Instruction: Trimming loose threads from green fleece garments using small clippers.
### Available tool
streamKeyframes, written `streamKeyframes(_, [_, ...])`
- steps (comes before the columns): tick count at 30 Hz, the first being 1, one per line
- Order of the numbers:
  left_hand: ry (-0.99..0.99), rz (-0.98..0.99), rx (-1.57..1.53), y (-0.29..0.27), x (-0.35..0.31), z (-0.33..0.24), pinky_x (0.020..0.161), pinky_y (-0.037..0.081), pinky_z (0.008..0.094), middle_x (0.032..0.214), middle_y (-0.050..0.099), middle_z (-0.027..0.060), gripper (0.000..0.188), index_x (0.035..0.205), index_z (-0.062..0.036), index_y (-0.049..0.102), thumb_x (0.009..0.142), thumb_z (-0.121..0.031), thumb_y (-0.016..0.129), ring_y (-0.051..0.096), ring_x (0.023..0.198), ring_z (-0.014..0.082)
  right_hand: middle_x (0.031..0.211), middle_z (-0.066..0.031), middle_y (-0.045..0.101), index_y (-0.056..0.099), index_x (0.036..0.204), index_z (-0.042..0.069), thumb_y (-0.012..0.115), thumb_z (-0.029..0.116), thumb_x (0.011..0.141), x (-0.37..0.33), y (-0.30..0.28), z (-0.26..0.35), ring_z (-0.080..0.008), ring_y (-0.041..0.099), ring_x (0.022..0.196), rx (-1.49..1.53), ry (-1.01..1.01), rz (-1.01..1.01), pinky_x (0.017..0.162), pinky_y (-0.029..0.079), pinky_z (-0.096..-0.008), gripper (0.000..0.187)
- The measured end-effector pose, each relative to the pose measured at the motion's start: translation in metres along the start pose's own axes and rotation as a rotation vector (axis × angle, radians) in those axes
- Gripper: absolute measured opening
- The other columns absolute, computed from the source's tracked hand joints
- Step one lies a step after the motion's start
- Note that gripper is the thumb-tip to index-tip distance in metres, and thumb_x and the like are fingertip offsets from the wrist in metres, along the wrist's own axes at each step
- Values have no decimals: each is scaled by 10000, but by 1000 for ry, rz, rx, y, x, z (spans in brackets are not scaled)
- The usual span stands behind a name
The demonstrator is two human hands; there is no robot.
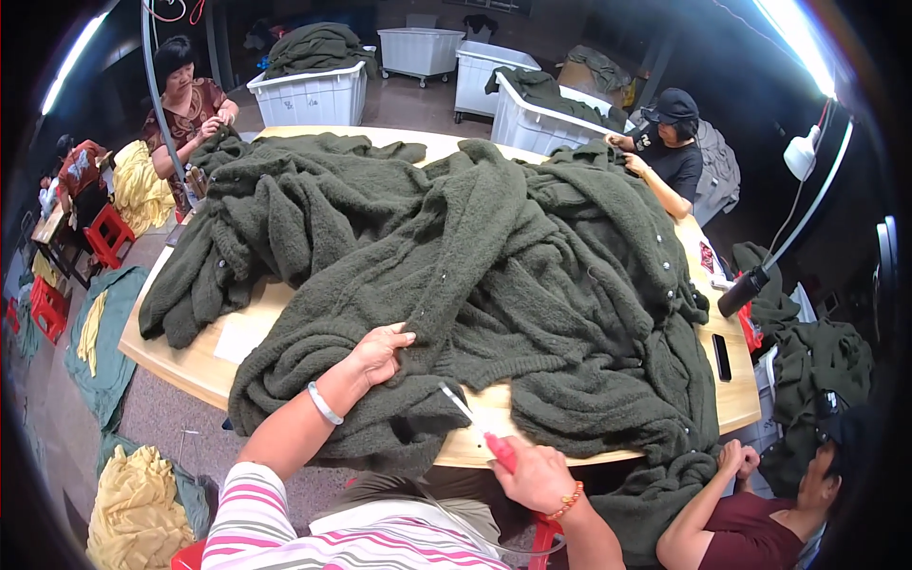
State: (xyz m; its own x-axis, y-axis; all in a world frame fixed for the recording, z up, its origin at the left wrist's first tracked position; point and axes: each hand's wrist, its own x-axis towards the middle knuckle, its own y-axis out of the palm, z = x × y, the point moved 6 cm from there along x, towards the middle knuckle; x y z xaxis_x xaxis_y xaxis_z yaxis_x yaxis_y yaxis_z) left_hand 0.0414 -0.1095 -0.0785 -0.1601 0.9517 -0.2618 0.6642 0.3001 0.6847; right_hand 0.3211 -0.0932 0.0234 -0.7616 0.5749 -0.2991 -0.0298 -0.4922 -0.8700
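A heap of dark green fuzzy knit cardigans with small shiny buttons covers most of the table. My left hand is closed, pinching the edge of the nearest cardigan between thumb and fingers. My right hand grips a tool with a red handle and a thin pale metal shaft, its tip pointing up and left over a sleeve. The tip is a little below my left hand; whether it touches the cloth I cannot tell. A thin grey cord loops across my lap, its ends hidden.
Co-workers handle cardigans at the far left, far right and near right of the wooden table. A black phone lies near its right edge, below a lamp. White wheeled bins stand behind. Yellow cloth is heaped on the floor.
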Motion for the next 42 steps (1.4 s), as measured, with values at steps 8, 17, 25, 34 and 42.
streamKeyframes(8, [67, 21, -44, 7, -3, 6, 986, 493, 376, 1175, 640, 130, 327, 1253, 51, 525, 934, -21, 513, 629, 1063, 223, 773, -211, 662, 584, 1028, 86, 606, 350, 881, 13, -1, 14, -428, 645, 776, -14, -32, -17, 744, 486, -521, 302])
streamKeyframes(17, [74, 34, -69, 4, -3, 6, 1011, 477, 381, 1205, 619, 142, 323, 1262, 54, 511, 952, -39, 503, 608, 1101, 241, 796, -216, 674, 568, 1032, 47, 611, 292, 881, 31, -4, 25, -403, 670, 772, -27, -53, -35, 734, 515, -499, 291])
streamKeyframes(25, [75, -29, -94, -6, -2, 10, 1005, 479, 396, 1148, 631, 130, 249, 1197, 37, 536, 961, -33, 499, 604, 1083, 238, 795, -212, 668, 577, 1073, 80, 603, 332, 887, 36, 7, 28, -421, 650, 799, -42, -125, 35, 751, 496, -521, 315])
streamKeyframes(34, [70, -51, -132, -3, -6, 9, 1002, 484, 421, 1123, 643, 122, 223, 1161, 35, 568, 962, -46, 508, 617, 1052, 237, 795, -205, 676, 572, 1022, 30, 584, 260, 887, 38, 5, 28, -401, 668, 764, -50, -148, -26, 703, 518, -504, 267])
streamKeyframes(42, [65, -59, -157, -3, -6, 9, 1014, 477, 426, 1136, 637, 123, 233, 1179, 35, 558, 970, -50, 498, 611, 1074, 241, 782, -208, 671, 571, 998, 28, 570, 247, 894, 42, 1, 32, -389, 670, 755, -53, -126, -73, 702, 517, -503, 242])
